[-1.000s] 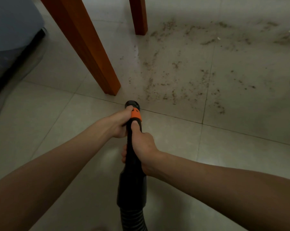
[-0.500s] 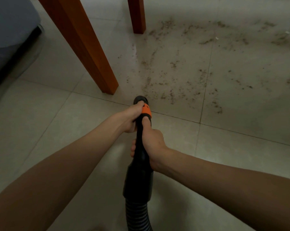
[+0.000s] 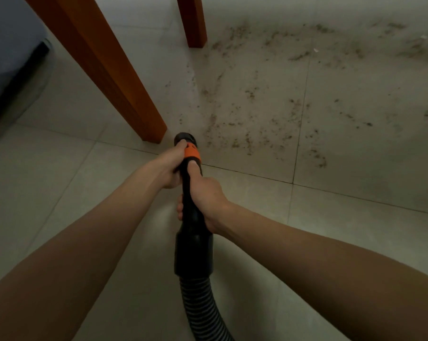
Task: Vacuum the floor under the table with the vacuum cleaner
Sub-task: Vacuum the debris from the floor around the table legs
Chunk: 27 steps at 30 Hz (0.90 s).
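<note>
**Both hands holding the vacuum wand just short of the dirt**

The person is holding the black vacuum wand (image 3: 192, 193) out in front, pointing away toward the tiled floor (image 3: 60, 180). The left hand (image 3: 170, 166) is wrapping the wand near its far end, its grip curled tight around the tube beside the orange collar (image 3: 192, 153). The right hand (image 3: 206, 195) is gripping the tube just behind that, fingers curled round it and thumb lying along the top toward the collar. Behind the hands the wand is widening into a black cuff (image 3: 193, 252), and a ribbed hose (image 3: 203, 308) is trailing off the bottom edge.

The wand's tip is sitting just beside the foot of the near wooden leg (image 3: 104, 70); a second leg (image 3: 192, 20) is standing farther back. Dark crumbs and dust (image 3: 245, 134) are lying scattered over the tiles ahead and to the right of the tip. A grey upholstered piece with a dark base (image 3: 8, 57) is showing at the left edge.
</note>
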### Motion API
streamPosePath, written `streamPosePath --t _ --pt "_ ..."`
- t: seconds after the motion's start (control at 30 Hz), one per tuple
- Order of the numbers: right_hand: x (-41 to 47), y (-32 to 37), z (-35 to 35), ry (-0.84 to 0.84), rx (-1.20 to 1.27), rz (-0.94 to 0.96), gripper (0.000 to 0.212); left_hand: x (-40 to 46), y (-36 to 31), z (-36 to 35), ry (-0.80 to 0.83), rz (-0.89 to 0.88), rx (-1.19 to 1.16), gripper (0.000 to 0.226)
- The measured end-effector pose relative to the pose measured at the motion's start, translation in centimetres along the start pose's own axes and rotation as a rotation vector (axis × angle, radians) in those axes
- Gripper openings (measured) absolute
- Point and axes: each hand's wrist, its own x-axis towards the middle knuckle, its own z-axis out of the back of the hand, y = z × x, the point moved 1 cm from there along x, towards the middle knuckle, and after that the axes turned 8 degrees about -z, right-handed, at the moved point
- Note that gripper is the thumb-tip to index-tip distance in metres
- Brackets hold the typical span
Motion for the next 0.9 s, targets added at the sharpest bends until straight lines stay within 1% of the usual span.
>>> streamPosePath --t 0.2,0.3,0.37,0.5,0.6,0.7,0.9 --pt "1.4 1.0 -0.7 -0.003 -0.058 0.023 0.055 1.7 -0.6 0.9 -0.025 0.010 -0.047 0.045" --pt "1.9 1.4 -0.6 0.000 -0.041 0.017 0.055 2.1 -1.0 0.4 -0.042 -0.014 -0.016 0.045" --pt "1.9 1.4 -0.3 -0.003 -0.024 0.011 0.055 2.1 -1.2 -0.2 -0.039 -0.036 0.015 0.049" --pt "1.1 0.8 0.3 -0.007 0.009 0.014 0.054 1.7 -0.9 -1.0 -0.011 -0.031 0.077 0.051" --pt "0.1 0.0 0.2 -0.033 0.002 0.033 0.053 1.0 -0.4 -0.9 0.040 -0.004 0.081 0.046" --pt "-0.6 -0.6 0.0 -0.057 -0.028 0.057 0.053 0.3 0.0 -0.6 0.053 0.028 0.088 0.045" --pt "-1.6 -0.6 1.0 -0.089 0.017 0.050 0.053 -0.3 0.2 -2.1 0.103 0.014 0.087 0.045"
